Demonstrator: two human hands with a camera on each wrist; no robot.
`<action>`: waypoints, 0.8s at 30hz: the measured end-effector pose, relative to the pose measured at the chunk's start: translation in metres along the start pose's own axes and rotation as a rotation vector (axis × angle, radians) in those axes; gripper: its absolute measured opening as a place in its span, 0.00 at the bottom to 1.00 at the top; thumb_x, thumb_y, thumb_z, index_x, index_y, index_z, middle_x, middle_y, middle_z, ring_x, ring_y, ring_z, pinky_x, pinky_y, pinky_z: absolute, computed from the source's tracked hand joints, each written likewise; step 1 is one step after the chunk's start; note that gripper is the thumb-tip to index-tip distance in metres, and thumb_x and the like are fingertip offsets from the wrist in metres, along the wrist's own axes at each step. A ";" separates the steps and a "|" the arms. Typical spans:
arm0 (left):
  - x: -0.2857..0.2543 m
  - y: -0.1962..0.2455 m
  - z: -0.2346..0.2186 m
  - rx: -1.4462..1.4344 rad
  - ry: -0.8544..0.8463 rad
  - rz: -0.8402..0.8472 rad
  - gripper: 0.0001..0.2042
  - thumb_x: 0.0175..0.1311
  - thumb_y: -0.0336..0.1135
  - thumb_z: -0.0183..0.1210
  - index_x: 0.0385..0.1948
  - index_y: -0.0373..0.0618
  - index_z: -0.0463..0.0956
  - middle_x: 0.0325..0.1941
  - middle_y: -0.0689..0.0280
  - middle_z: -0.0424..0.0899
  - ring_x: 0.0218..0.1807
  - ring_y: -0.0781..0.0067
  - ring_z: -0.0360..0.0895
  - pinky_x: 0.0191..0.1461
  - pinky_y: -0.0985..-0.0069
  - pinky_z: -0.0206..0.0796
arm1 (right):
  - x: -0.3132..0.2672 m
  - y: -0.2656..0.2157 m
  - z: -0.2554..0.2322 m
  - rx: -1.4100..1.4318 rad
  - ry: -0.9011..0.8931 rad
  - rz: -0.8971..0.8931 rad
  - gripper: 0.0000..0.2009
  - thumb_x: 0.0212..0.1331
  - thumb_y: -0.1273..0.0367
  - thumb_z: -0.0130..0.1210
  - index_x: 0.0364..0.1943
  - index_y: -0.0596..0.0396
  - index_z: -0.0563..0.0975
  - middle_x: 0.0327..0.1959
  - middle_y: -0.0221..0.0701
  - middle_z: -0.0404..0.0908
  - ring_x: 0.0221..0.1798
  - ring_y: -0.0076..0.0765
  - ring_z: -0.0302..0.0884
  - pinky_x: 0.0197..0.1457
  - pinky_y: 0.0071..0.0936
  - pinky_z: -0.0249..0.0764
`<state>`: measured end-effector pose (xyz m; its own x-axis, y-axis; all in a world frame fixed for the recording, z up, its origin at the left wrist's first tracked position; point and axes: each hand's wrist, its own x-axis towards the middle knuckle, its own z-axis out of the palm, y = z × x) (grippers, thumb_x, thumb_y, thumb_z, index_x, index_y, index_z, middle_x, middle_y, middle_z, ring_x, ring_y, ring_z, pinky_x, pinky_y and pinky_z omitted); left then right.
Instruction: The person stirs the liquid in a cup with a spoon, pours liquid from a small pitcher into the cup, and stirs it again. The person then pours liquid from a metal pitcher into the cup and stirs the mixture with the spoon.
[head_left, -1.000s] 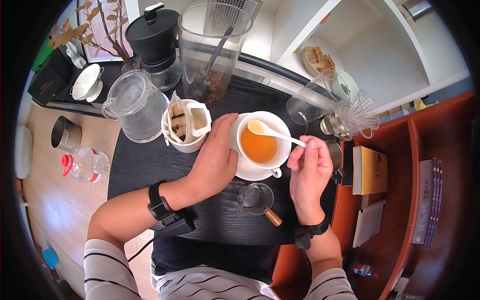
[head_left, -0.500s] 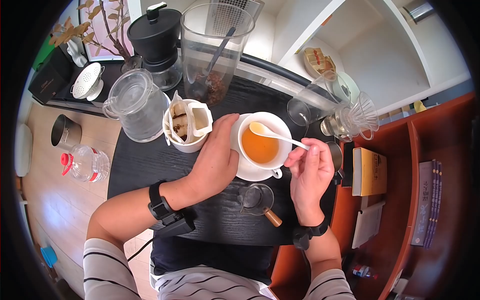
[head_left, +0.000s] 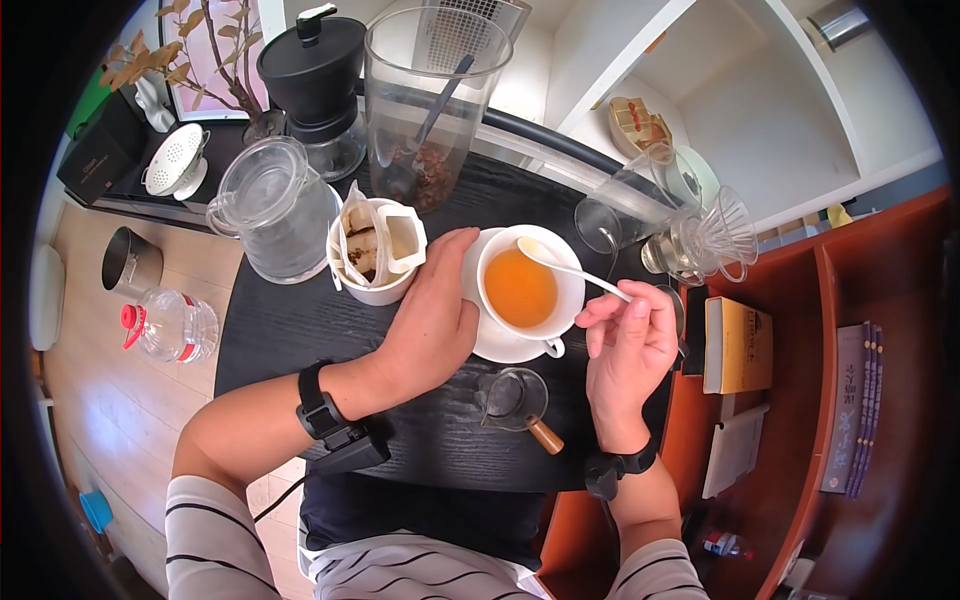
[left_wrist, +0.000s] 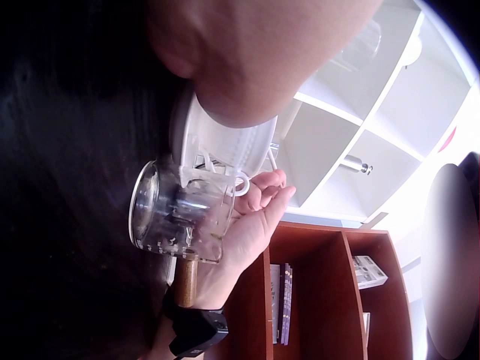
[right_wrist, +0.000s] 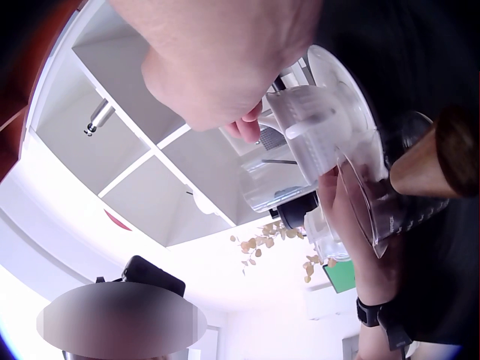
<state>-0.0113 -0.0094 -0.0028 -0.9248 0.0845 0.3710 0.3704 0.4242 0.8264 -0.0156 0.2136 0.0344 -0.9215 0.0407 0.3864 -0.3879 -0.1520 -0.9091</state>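
Note:
My right hand (head_left: pixel 632 350) pinches the handle of a white spoon (head_left: pixel 572 268). The spoon's bowl lies at the far inner side of a white cup (head_left: pixel 572 305), over its orange-brown liquid (head_left: pixel 520 292). The cup stands on a white saucer (head_left: pixel 498 345), its small handle toward me. Along the saucer's left side lies my left hand (head_left: pixel 430 315), fingers extended, holding nothing visible. Just left of those fingertips stands a white cup (head_left: pixel 378 295) with a drip coffee bag (head_left: pixel 358 245) hooked on its rim. In the right wrist view, the cup (right_wrist: pixel 307 124) shows from the side.
Close in front is a small glass pitcher (head_left: pixel 515 395) with a wooden handle. A lidded glass jug (head_left: pixel 265 215), black grinder (head_left: pixel 312 75) and tall clear container (head_left: pixel 430 110) line the back left. Glassware, including a ribbed dripper (head_left: pixel 728 230), sits back right. A bookshelf (head_left: pixel 785 430) borders the right.
The spoon's bowl has shifted right and toward the cup's far rim. My right hand has moved slightly right with it; the left hand stays about where it was.

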 end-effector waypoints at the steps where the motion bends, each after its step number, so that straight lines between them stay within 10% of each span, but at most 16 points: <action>1: 0.000 0.000 0.000 0.000 0.000 0.000 0.34 0.60 0.13 0.49 0.74 0.32 0.59 0.72 0.42 0.69 0.74 0.38 0.69 0.79 0.56 0.59 | 0.000 -0.001 0.000 -0.016 0.016 -0.009 0.12 0.86 0.64 0.48 0.55 0.60 0.75 0.37 0.42 0.89 0.32 0.31 0.88 0.25 0.19 0.70; 12: 0.000 -0.002 0.001 0.009 -0.002 0.002 0.35 0.60 0.13 0.48 0.74 0.32 0.59 0.73 0.42 0.68 0.75 0.38 0.68 0.80 0.56 0.58 | -0.006 -0.005 0.000 -0.163 0.001 -0.173 0.10 0.84 0.67 0.51 0.54 0.60 0.76 0.31 0.35 0.86 0.29 0.23 0.81 0.28 0.18 0.70; 24: 0.000 -0.001 0.001 -0.003 -0.004 -0.009 0.35 0.60 0.14 0.49 0.75 0.34 0.59 0.73 0.42 0.68 0.75 0.39 0.67 0.80 0.56 0.58 | -0.001 0.003 0.002 -0.147 -0.006 0.110 0.10 0.84 0.67 0.50 0.52 0.58 0.79 0.29 0.26 0.80 0.30 0.15 0.72 0.32 0.15 0.65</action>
<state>-0.0117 -0.0093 -0.0044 -0.9283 0.0849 0.3621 0.3627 0.4224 0.8307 -0.0155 0.2107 0.0315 -0.9586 0.0256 0.2835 -0.2838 -0.0089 -0.9588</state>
